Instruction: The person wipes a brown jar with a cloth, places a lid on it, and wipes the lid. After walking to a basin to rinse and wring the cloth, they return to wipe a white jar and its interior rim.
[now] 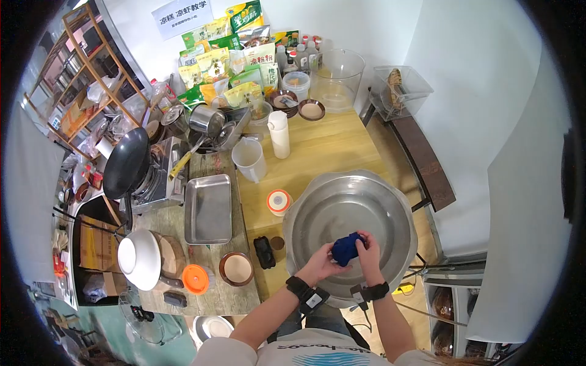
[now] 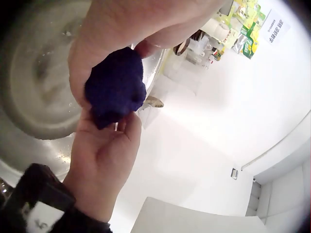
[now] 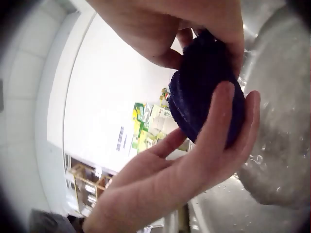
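Note:
A bunched dark blue cloth (image 1: 346, 249) is held between both hands over a wide metal basin (image 1: 299, 201) with a scalloped rim and water in it. My left hand (image 1: 323, 265) grips the cloth from the left, its fingers curved around the lower side in the right wrist view. From the other side my right hand (image 1: 368, 256) holds it, fingers bent over its edge. The cloth (image 3: 204, 87) looks balled up and fuzzy in the right wrist view, partly covered by fingers. In the left wrist view the cloth (image 2: 116, 87) sits between the two palms.
Left of the basin stand an orange-lidded jar (image 1: 279, 202), a black object (image 1: 264, 252) and a brown bowl (image 1: 237, 269). Farther back are a clear pitcher (image 1: 249, 158), a white bottle (image 1: 279, 135) and a metal tray (image 1: 208, 210). A wok (image 1: 127, 161) rests over the stove.

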Available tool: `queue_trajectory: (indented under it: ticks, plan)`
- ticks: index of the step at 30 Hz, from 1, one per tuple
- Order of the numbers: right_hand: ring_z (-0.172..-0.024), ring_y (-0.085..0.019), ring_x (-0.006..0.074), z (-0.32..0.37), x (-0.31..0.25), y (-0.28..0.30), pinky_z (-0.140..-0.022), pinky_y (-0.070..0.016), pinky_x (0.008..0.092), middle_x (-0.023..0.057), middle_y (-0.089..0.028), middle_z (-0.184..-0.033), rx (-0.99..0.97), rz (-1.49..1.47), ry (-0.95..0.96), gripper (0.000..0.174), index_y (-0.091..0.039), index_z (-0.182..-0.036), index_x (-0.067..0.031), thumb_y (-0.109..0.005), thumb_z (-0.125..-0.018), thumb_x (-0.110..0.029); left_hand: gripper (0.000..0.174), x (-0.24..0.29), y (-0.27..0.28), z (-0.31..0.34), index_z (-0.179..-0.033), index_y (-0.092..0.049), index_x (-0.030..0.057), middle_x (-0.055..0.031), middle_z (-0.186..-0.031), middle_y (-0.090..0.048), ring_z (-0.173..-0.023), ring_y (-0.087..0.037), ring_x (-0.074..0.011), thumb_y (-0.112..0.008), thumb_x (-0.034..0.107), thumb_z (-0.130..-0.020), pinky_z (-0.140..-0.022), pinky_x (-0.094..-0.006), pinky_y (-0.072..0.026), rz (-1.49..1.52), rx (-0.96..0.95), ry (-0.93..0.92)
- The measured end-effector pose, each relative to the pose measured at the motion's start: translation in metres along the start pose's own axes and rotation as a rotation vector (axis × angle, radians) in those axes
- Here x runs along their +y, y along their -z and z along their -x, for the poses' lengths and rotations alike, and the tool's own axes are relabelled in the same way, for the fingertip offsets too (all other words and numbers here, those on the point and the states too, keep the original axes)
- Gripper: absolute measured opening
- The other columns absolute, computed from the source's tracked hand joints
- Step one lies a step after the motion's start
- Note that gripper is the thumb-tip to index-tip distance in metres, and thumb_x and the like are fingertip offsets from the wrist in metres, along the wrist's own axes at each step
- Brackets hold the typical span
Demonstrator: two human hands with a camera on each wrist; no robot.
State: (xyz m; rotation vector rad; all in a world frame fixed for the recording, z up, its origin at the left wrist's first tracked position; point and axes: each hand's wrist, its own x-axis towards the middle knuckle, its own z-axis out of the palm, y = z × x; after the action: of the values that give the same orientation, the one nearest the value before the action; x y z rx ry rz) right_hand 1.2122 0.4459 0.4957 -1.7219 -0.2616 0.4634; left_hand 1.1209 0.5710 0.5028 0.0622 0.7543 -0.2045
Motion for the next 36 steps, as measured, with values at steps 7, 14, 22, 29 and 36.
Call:
queue_trajectory:
  ticks: [7, 14, 22, 29, 36]
  plan:
    - [-0.091, -0.055, 0.0272, 0.011, -0.058, -0.008, -0.081, -0.0444, 0.0348, 0.0116, -0.057, -0.097, -0.229, 0.631, 0.516, 0.034, -0.059, -0.100, -0.0104, -0.063, -0.066, -0.013, 0.040, 0.003, -0.001, 0.000, -0.116, -0.043, 0.0056, -0.0133, -0.117, -0.047, -0.106, -0.049, -0.0274, -0.026, 0.034, -0.093, -0.088, -0.0517, -0.0409, -0.065, -0.101, 0.013]
    - [-0.089, -0.053, 0.0305, 0.020, -0.065, -0.034, -0.078, -0.0435, 0.0393, 0.0110, -0.057, -0.090, -0.379, 0.581, 0.621, 0.025, -0.059, -0.092, -0.0087, -0.062, -0.070, -0.021, 0.031, 0.003, 0.020, -0.016, -0.103, -0.051, 0.0112, -0.0071, -0.106, -0.055, -0.098, -0.054, -0.0214, -0.035, 0.035, -0.091, -0.086, -0.0418, -0.0438, -0.018, -0.142, -0.061]
    - [-0.078, -0.051, 0.0301, 0.012, -0.039, -0.049, -0.069, -0.0434, 0.0393, 0.0108, -0.054, -0.080, -0.379, 0.657, 0.623, 0.014, -0.056, -0.080, -0.0061, -0.057, -0.075, -0.019, 0.027, -0.009, 0.039, -0.032, -0.097, -0.054, 0.0124, -0.0061, -0.102, -0.057, -0.095, -0.055, -0.0204, -0.040, 0.034, -0.089, -0.084, -0.0402, -0.0441, -0.065, -0.182, -0.213]
    - [-0.077, -0.051, 0.0308, 0.013, -0.027, -0.057, -0.069, -0.0432, 0.0395, 0.0124, -0.054, -0.076, -0.389, 0.652, 0.625, 0.013, -0.054, -0.079, -0.0046, -0.056, -0.076, -0.017, 0.026, -0.013, 0.059, -0.060, -0.099, -0.054, 0.0120, -0.0070, -0.104, -0.057, -0.100, -0.053, -0.0210, -0.040, 0.032, -0.089, -0.088, -0.0400, -0.0419, 0.163, -0.179, -0.056]
    - [-0.080, -0.050, 0.0327, 0.017, -0.027, -0.057, -0.072, -0.0420, 0.0401, 0.0149, -0.054, -0.080, -0.411, 0.627, 0.570, 0.011, -0.052, -0.082, -0.0022, -0.052, -0.080, -0.013, 0.025, -0.014, 0.038, -0.033, -0.102, -0.053, 0.0112, -0.0076, -0.108, -0.055, -0.102, -0.051, -0.0222, -0.039, 0.029, -0.090, -0.090, -0.0409, -0.0408, 0.115, -0.054, -0.087]
